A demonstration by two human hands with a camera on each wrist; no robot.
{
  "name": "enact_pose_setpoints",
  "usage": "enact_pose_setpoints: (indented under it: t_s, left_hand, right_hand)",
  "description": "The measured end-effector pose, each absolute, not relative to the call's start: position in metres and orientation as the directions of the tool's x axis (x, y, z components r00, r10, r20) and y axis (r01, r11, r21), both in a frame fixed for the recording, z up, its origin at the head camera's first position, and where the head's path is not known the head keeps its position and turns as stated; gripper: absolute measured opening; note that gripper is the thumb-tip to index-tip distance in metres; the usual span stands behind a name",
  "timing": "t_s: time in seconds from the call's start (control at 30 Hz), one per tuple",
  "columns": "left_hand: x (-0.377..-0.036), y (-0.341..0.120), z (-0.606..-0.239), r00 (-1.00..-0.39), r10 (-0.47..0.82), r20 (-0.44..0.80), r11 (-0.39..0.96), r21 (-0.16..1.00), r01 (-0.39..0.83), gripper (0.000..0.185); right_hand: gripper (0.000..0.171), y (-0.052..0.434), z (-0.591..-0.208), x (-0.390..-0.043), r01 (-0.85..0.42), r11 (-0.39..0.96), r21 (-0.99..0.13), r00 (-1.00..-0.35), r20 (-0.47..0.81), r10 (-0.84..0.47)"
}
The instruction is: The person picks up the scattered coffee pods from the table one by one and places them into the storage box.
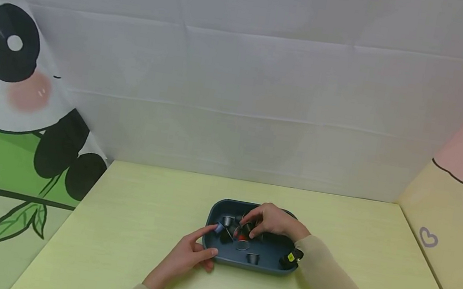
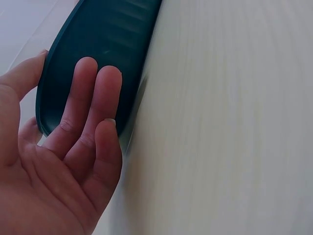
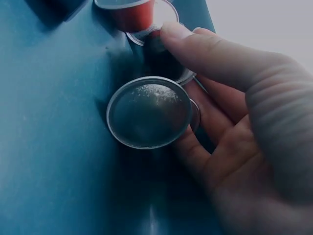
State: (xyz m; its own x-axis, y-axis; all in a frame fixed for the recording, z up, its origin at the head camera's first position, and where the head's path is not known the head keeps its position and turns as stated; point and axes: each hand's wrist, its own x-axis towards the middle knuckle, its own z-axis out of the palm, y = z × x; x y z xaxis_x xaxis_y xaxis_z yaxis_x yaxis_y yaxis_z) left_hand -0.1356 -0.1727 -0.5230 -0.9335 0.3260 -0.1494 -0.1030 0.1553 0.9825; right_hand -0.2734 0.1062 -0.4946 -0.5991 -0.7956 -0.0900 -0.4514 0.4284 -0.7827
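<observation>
A dark blue tray (image 1: 272,257) holds several small coffee capsules. My left hand (image 1: 188,255) holds the tray's front left corner, with index finger and thumb at the rim and other fingers along its outer wall. Over the capsules, my right hand (image 1: 272,220) pinches a black coffee capsule (image 3: 164,61) between thumb and fingers; part of it is hidden behind the thumb. Beside those fingers, a capsule with a clear-looking round face (image 3: 149,112) sits with its silver rim towards the camera. A red capsule (image 3: 134,17) is just beyond the thumb.
A dark grey capsule (image 1: 253,258) lies apart near the tray's front edge. A blue capsule (image 1: 219,228) sits at the left end. The tray stands on a pale yellow table (image 1: 134,210), with a white cloth wall (image 1: 242,75) behind and printed panels at both sides.
</observation>
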Motion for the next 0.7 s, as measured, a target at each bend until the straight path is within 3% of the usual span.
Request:
enact_pose_setpoints:
  t_s: [0.27, 0.5, 0.7]
  left_hand:
    - [-0.135, -0.173, -0.519, -0.935, 0.32, -0.152, 0.153, 0.982, -0.107, 0.068]
    - [-0.134, -0.172, -0.517, -0.932, 0.325, -0.159, 0.132, 0.984, -0.122, 0.069]
    - [-0.135, -0.171, -0.518, -0.931, 0.324, -0.167, 0.147, 0.981, -0.125, 0.065]
  right_hand:
    - [0.038, 0.107, -0.495, -0.276, -0.434, 0.39, -0.812, -0.582, -0.078, -0.81]
    - [0.038, 0.108, -0.494, -0.277, -0.32, 0.275, -0.907, -0.571, -0.048, -0.82]
    - [0.038, 0.111, -0.481, -0.277, -0.251, 0.168, -0.953, -0.613, 0.022, -0.79]
